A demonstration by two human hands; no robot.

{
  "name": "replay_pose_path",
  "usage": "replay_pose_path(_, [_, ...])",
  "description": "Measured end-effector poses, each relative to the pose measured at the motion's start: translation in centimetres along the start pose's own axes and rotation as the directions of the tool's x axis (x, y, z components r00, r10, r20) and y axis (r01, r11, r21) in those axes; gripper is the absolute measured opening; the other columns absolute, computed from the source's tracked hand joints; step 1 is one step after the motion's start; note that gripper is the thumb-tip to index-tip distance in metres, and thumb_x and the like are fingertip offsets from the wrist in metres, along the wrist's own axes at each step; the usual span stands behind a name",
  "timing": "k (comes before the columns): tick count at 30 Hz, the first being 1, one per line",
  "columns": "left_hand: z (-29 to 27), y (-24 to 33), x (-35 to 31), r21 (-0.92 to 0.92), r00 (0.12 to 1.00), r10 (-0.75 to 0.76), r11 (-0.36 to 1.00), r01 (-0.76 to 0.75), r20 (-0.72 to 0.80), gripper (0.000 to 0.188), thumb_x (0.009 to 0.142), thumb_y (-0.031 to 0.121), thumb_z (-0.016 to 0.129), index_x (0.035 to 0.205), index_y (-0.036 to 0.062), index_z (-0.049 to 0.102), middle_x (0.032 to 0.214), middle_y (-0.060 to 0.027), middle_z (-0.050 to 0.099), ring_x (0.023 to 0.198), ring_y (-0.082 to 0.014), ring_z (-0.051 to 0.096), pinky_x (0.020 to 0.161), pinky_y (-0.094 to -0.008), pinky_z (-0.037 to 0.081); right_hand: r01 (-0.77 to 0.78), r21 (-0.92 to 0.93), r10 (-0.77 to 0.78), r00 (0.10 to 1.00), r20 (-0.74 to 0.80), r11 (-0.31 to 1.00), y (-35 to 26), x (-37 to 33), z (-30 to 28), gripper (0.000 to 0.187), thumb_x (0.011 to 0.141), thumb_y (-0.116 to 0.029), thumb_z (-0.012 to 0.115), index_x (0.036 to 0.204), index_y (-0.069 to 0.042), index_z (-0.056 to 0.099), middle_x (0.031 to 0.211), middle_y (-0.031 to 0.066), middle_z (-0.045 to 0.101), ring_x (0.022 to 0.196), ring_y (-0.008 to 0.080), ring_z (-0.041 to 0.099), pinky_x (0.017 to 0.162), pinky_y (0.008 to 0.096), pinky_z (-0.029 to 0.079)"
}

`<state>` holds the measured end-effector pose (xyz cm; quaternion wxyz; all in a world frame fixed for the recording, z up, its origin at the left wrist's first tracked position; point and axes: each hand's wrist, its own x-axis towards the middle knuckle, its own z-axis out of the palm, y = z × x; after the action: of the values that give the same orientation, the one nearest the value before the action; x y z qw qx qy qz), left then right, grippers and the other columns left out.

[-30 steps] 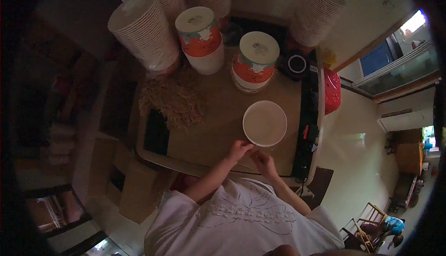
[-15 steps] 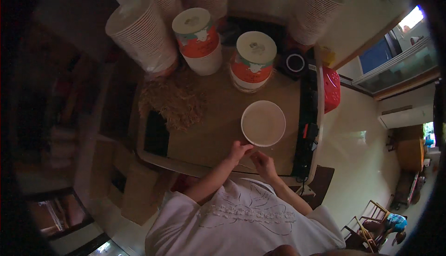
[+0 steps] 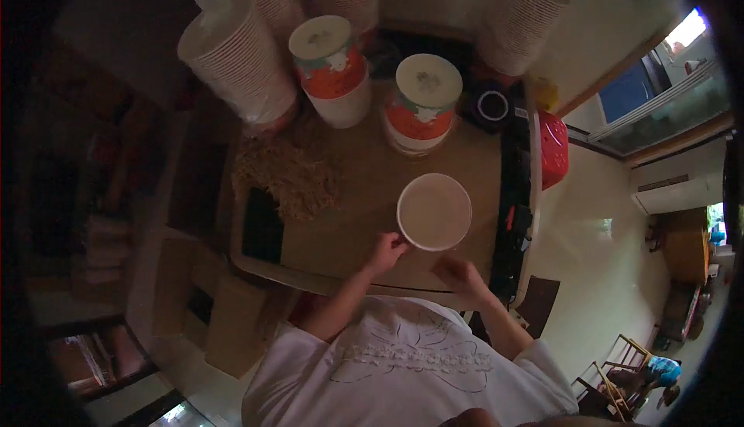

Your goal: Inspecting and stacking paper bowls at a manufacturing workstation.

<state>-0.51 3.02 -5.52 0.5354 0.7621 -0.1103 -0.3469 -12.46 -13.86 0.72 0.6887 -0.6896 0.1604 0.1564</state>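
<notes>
A white tub [image 3: 435, 211] is seen open side up over the brown board [image 3: 364, 229] on the table, right of its middle and toward the near edge; whether its base is borne by the board cannot be told. At the far left, cardboard boxes [image 3: 232, 326] are seen on the floor beside the table. At the table's back left corner, a tall leaning stack of white tubs [image 3: 240, 67] is wrapped in clear film, with more stacks partly hidden behind it. In front of it, a tangled heap of brown fibres [image 3: 291, 171] is spread. Just right of the wrapped stack, a left orange-printed tub [image 3: 333, 78] is set with its pale round end up. Farther right and nearer, the left hand [image 3: 385, 252] is held with its fingertips at the white tub's lower left rim; whether the rim is pinched cannot be told. Behind the white tub, a right orange-printed tub [image 3: 422, 109] is placed, also pale end up. The right hand [image 3: 459, 276] is held just below the white tub, apart from it, its fingers blurred and curled; whether anything is gripped cannot be told. To the right, a dark round-faced device [image 3: 490, 107] is placed before another tub stack [image 3: 525, 24]. Beyond the table's right edge, a red container [image 3: 552, 149] is seen.
</notes>
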Motion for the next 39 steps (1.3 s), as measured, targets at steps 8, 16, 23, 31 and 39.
replay_pose_path(8, [1.8,-1.3,0.8,0.238,0.909,0.378,0.912,-0.333,-0.178,0.007,0.070,0.003,0.052,0.076,0.0003,0.050,0.072,-0.0153,0.054,0.070,-0.0333,0.053,0.060,-0.0384,0.043,0.055,-0.100,-0.047,0.996,0.078,0.993,-1.3,-0.6,0.5,0.009,0.083,-0.009,0.049,0.084,-0.002,0.055,0.076,0.0003,0.054,0.071,0.0074,0.049,0.063,0.0215,0.040])
replay_pose_path(16, [-2.6,-0.1,1.7,0.498,0.888,0.451,0.792,-0.353,-0.088,0.004,0.072,0.003,0.052,0.076,0.0020,0.051,0.078,-0.0138,0.052,0.074,-0.0311,0.051,0.064,-0.0376,0.043,0.066,0.155,-0.057,0.997,-0.059,0.986,-10.0,-4.2,-4.0,0.013,0.079,-0.009,0.052,0.090,-0.003,0.053,0.077,-0.0010,0.051,0.072,0.0077,0.047,0.062,0.0207,0.037])
replay_pose_path(23, [-7.6,1.1,3.3,0.608,0.918,0.380,0.757,-0.238,-0.114,0.007,0.076,0.008,0.049,0.076,0.0027,0.054,0.081,-0.0141,0.052,0.079,-0.0294,0.051,0.066,-0.0362,0.042,0.279,0.280,-0.191,0.933,-0.305,0.918,-10.4,-4.9,-8.4,0.012,0.079,-0.013,0.052,0.077,-0.002,0.049,0.059,-0.0001,0.042,0.052,0.0097,0.040,0.049,0.0220,0.032])
replay_pose_path(31, [-9.7,1.6,3.9,0.640,0.859,0.494,0.705,-0.306,-0.135,0.003,0.074,0.004,0.051,0.074,0.0017,0.053,0.078,-0.0133,0.053,0.074,-0.0291,0.052,0.064,-0.0363,0.042,0.584,0.386,-0.501,0.811,-0.301,0.714,-8.0,-5.7,-8.2,0.016,0.077,-0.020,0.052,0.074,-0.005,0.047,0.070,0.0041,0.042,0.060,0.0135,0.041,0.053,0.0252,0.034])
replay_pose_path(39, [-9.7,1.5,4.1,0.682,0.880,0.448,0.694,-0.230,-0.160,0.005,0.075,0.005,0.051,0.079,0.0020,0.053,0.082,-0.0133,0.053,0.083,-0.0293,0.051,0.069,-0.0364,0.043,0.159,0.808,-0.202,0.978,-0.051,0.567,-5.0,-3.8,-3.9,0.013,0.079,-0.019,0.051,0.070,-0.011,0.045,0.067,-0.0020,0.041,0.054,0.0109,0.039,0.047,0.0239,0.033])
